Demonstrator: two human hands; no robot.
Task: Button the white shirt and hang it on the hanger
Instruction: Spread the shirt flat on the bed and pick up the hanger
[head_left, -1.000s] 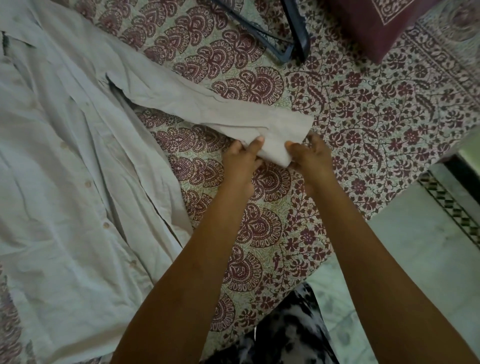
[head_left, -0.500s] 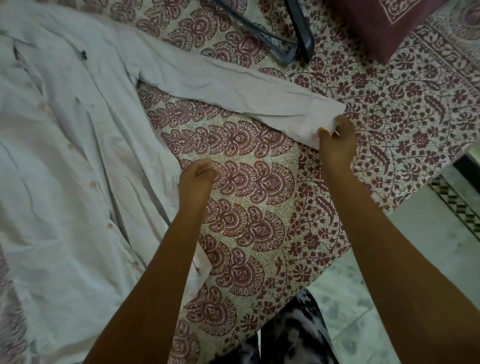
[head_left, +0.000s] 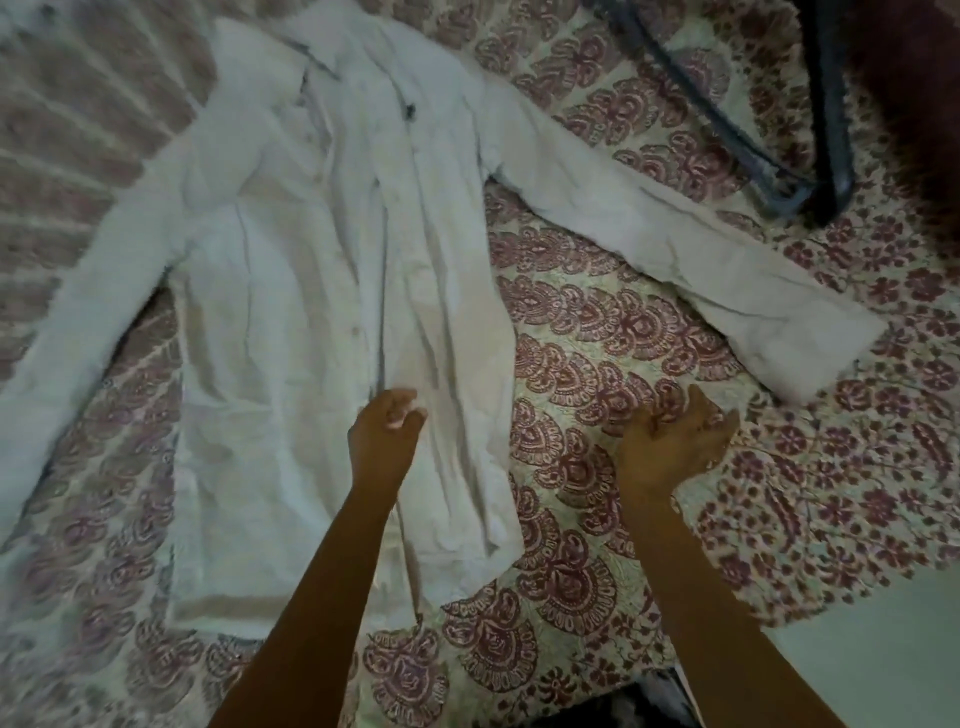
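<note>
Bed carried cream bedspread, maroon print. Dark maroon cushion top right. Pale floor lower right.

I read this as a bedroom in a home. My view is filled by a bed under a cream cotton bedspread printed with maroon paisleys and flowers. At 1 o'clock a dark maroon fabric cushion sits just beside a dark plastic clothes hanger. A white long-sleeved cotton shirt lies spread out from 9 to 3 o'clock. At 5 o'clock a pale smooth floor shows past the bed's edge.
</note>
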